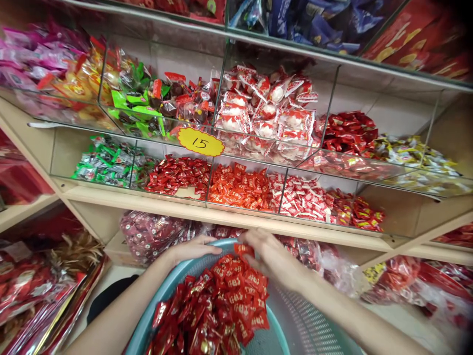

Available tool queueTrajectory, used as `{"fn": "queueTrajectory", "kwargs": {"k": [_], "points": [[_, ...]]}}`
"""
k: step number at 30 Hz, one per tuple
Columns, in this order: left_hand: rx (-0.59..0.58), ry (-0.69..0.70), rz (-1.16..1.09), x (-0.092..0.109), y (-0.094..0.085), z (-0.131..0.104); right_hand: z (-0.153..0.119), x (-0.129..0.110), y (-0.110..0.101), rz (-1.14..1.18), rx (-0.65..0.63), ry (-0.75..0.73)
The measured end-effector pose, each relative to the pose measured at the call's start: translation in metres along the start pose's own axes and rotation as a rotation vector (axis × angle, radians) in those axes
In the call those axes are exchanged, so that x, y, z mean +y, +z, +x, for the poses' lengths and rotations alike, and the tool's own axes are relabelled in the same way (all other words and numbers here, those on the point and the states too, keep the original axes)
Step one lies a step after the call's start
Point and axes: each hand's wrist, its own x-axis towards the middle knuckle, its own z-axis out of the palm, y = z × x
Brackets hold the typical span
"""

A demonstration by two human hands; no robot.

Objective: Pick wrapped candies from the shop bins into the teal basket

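Note:
My left hand [197,248] is on the far rim of a teal plastic basket [145,315], thumb over the inner side and fingers hidden behind it. In the basket lies a heap of red wrapped candies [221,305], some glossy with gold print, others matte orange-red with pale lettering. My right hand [268,254] is above the heap at the far rim, its fingers closed around a small red candy packet [244,249]. To the right, beneath my right forearm, shows a perforated teal basket wall [310,315].
Ahead, clear-walled shelf bins hold wrapped sweets, among them orange-red candies [240,187], dark red candies [181,175] and red-and-white candies [305,197]. A yellow price tag [201,142] reads 15. Bagged candies [151,236] lie under the wooden shelf edge [121,201].

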Motion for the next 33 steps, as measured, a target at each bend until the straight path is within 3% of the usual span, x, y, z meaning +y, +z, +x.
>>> {"fn": "queueTrajectory", "kwargs": {"k": [4, 9, 12, 15, 18, 21, 25, 33], "points": [[-0.002, -0.028, -0.01, 0.003, 0.001, -0.002, -0.018, -0.006, 0.037, 0.002, -0.129, -0.009], [0.005, -0.035, -0.041, 0.005, 0.002, -0.005, -0.019, -0.006, 0.056, -0.027, -0.123, 0.01], [0.003, -0.007, -0.032, 0.002, 0.002, -0.002, -0.016, -0.01, 0.049, -0.034, -0.087, -0.02], [0.02, -0.003, -0.013, -0.001, 0.0, 0.0, -0.001, -0.006, 0.027, -0.023, 0.01, -0.054], [-0.005, -0.016, -0.05, -0.001, 0.0, 0.0, 0.032, 0.016, -0.001, -0.063, 0.121, -0.007], [-0.024, -0.034, -0.08, -0.001, 0.001, -0.001, 0.071, 0.051, -0.017, -0.167, 0.12, 0.164], [0.017, -0.026, -0.015, 0.001, 0.0, -0.003, 0.101, 0.087, -0.011, -0.178, 0.069, 0.476], [-0.021, 0.003, -0.043, -0.003, -0.001, 0.0, 0.099, 0.096, 0.012, -0.131, 0.123, 0.608]]}}
